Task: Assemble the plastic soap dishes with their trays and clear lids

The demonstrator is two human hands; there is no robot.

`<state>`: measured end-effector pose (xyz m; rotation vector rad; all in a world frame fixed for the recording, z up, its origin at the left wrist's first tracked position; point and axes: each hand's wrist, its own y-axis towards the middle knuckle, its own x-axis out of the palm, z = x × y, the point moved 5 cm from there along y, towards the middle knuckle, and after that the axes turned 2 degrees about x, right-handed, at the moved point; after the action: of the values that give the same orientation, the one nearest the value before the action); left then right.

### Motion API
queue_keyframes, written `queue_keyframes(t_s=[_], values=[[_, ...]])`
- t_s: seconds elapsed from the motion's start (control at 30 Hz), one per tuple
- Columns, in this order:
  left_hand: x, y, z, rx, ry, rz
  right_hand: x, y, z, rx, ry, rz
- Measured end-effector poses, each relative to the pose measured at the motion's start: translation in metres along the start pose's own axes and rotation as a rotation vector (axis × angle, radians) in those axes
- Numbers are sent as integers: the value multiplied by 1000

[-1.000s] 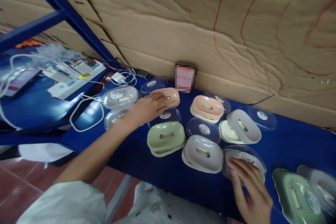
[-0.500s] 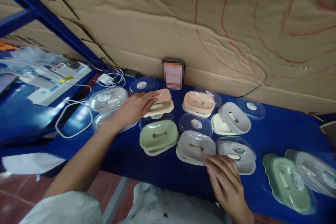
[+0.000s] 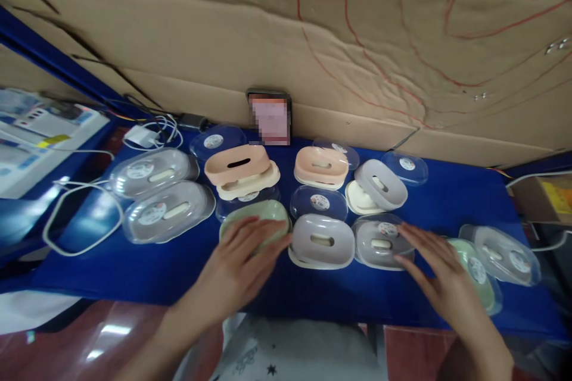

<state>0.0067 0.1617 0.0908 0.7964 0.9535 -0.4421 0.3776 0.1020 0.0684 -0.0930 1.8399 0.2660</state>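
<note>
Blue table (image 3: 134, 274) against cardboard wall (image 3: 223, 30), left hand (image 3: 236, 268) flat on green soap dish (image 3: 261, 220), right hand (image 3: 440, 283) spread, released.

Creased brown cardboard wall (image 3: 379, 30) w/ red pen curves behind blue-covered desk (image 3: 134, 274); blue metal shelf frame (image 3: 27, 36) at left, glossy red-brown tiled floor (image 3: 67, 345) below.

Two clear-lidded soap boxes (image 3: 163, 193) are lying side by side at nine o'clock on the blue table (image 3: 134, 268), with a white cable (image 3: 74, 220) looping beside them. A pink tray (image 3: 236, 164) is resting tilted on its cream base at eleven o'clock. A small dark screen (image 3: 269, 117) is leaning against the cardboard wall (image 3: 286, 30) at twelve o'clock. A white charger (image 3: 138, 137) is sitting toward ten o'clock.
</note>
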Motion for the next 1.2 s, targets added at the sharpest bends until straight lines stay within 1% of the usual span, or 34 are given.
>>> queue_keyframes(t_s=[0.1, 0.17, 0.23, 0.33, 0.43, 0.5, 0.57, 0.63, 0.73, 0.8, 0.87, 0.93, 1.0, 1.07, 1.13, 1.2], values=[[11, -7, 30, 22, -84, 29, -14, 9, -6, 24, -13, 101], [18, -12, 42, 9, -150, 41, -13, 7, -17, 6, 29, 85], [24, -14, 51, 6, -213, 37, -3, 1, -28, -27, 67, 17], [36, -10, 63, 69, -264, 4, 19, -10, -37, -39, 14, -53], [48, 0, 75, 166, -268, -37, 34, -15, -36, -34, -53, -67], [56, 8, 83, 230, -252, -91, 37, -14, -32, -47, -42, -96], [66, 14, 92, 287, -233, -157, 31, -13, -28, -52, -10, -118], [77, 19, 104, 343, -210, -186, 23, -10, -26, -50, 21, -121], [96, 23, 123, 418, -180, -161, 13, -3, -28, -68, 41, -117], [112, 23, 131, 435, -154, -149, 11, 1, -31, -91, 20, -99], [127, 21, 136, 436, -99, -148, 9, 3, -32, -102, -21, -55], [139, 18, 137, 432, -37, -150, 3, 0, -27, -92, -52, 8], [144, 16, 137, 416, -4, -152, -7, -12, -16, -49, -73, 78], [145, 15, 136, 401, 4, -153, -18, -30, 0, 64, -141, 171], [143, 16, 136, 402, -3, -162, -25, -53, 18, 264, -271, 256], [138, 17, 137, 400, -47, -179, -22, -75, 34, 468, -384, 260]])
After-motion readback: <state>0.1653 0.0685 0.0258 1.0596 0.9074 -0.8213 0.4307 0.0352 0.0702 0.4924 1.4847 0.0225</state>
